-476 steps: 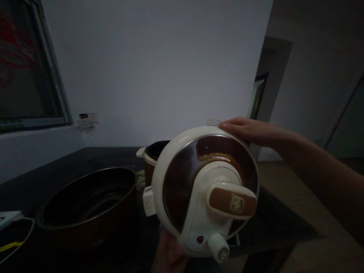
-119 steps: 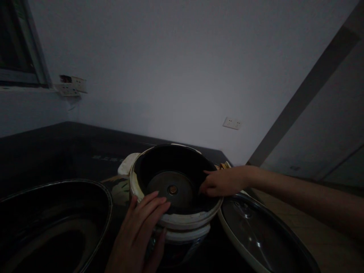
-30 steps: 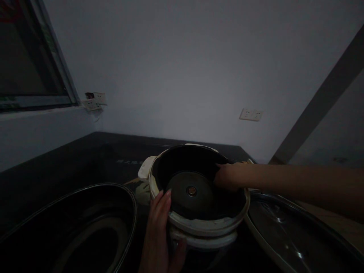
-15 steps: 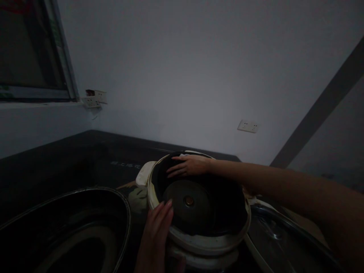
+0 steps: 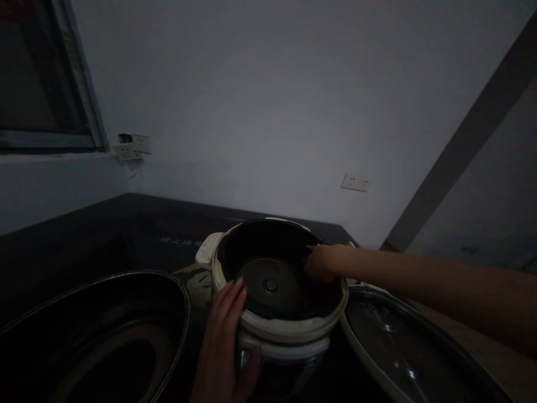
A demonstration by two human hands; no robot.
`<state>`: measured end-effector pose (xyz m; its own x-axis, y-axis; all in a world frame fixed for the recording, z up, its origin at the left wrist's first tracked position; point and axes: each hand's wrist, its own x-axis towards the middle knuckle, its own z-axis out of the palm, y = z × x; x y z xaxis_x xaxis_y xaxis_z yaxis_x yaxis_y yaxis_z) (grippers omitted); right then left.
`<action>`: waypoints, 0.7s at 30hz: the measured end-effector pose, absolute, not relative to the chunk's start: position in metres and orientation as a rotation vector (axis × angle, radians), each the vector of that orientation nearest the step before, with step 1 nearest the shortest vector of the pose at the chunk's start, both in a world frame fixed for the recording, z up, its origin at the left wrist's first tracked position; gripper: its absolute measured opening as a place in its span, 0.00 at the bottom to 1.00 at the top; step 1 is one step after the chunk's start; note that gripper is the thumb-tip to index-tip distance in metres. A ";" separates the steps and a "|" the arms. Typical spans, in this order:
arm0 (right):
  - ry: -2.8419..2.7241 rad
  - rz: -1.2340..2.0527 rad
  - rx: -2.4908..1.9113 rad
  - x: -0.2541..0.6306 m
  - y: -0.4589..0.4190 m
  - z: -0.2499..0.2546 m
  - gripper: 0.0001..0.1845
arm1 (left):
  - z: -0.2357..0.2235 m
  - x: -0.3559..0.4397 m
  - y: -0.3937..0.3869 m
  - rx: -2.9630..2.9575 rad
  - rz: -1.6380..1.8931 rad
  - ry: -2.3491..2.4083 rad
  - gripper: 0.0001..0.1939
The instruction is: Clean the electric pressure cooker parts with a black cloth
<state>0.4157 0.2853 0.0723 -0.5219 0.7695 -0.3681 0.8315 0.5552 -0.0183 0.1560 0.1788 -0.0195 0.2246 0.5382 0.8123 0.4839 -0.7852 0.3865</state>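
While left fingers (image 5: 230,301) clasp cooker (image 5: 289,331), right (image 5: 322,263) dip inside

The cooker (image 5: 289,328) has a rim of off-white plastic, smooth but scuffed and stained, and a handle (image 5: 208,250) of the same plastic. Its inner wall is matt black, and the disc (image 5: 289,292) at its base is dull grey metal with a coppery metal button (image 5: 271,285). Left of the cooker, the pan (image 5: 138,336) is smooth black with a soft sheen inside. Right of the cooker, the lid (image 5: 403,347) is glossy glass. Beneath the cooker, the table (image 5: 134,224) is smooth, faintly glossy black. Behind the cooker, the wall (image 5: 251,112) is matt and the socket (image 5: 355,182) smooth white plastic. The cooker's lower shell is poorly lit, perhaps glossy plastic
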 end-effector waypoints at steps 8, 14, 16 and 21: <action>1.928 -0.835 1.277 0.361 0.243 0.127 0.23 | -0.008 0.152 0.169 2.379 1.544 1.035 0.30; 2.147 -1.502 1.290 0.335 0.218 0.139 0.30 | 0.026 0.135 0.153 2.529 1.584 1.007 0.22; 2.312 -1.514 1.229 0.332 0.211 0.144 0.31 | 0.047 0.130 0.146 2.527 1.658 0.970 0.18; 2.601 -1.117 1.331 0.338 0.197 0.149 0.45 | 0.111 0.129 0.140 2.348 1.773 0.931 0.11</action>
